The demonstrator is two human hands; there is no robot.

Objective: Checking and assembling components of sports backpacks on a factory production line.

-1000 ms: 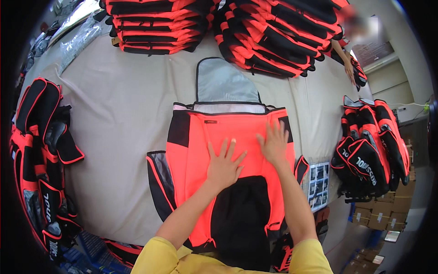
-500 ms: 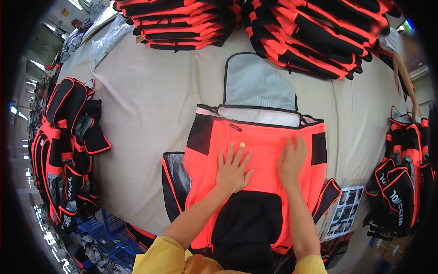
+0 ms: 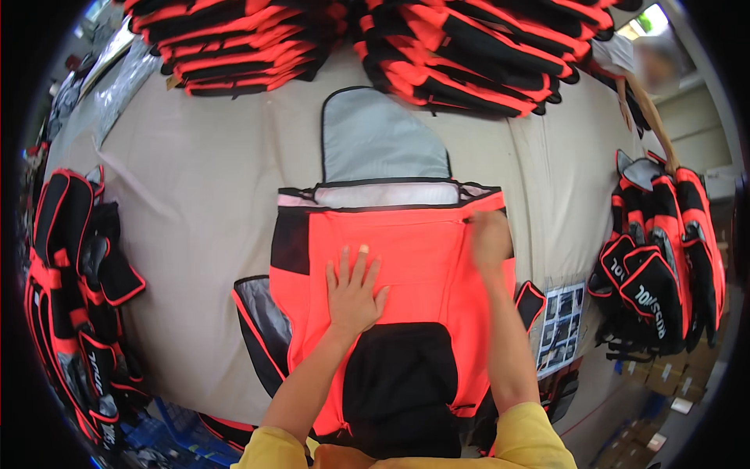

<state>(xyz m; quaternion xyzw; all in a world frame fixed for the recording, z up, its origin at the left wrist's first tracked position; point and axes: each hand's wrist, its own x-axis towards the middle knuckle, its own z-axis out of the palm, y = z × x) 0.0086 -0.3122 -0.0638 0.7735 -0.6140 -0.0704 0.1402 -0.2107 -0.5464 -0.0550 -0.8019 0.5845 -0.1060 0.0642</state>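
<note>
Close in, one orange-and-black backpack (image 3: 406, 270) lies on the surface (image 3: 191, 211), long axis running away from the body. The left hand (image 3: 355, 303) spreads its fingers on it; the right hand (image 3: 491, 238) blurs, its grip unclear. One grey flap (image 3: 383, 137) points away; beyond, two bag stacks (image 3: 250, 51).

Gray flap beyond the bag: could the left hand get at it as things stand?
Probably yes: the left hand lies flat on the bag, and the gray flap spreads uncovered just past the bag's opening, with nothing standing between.
</note>
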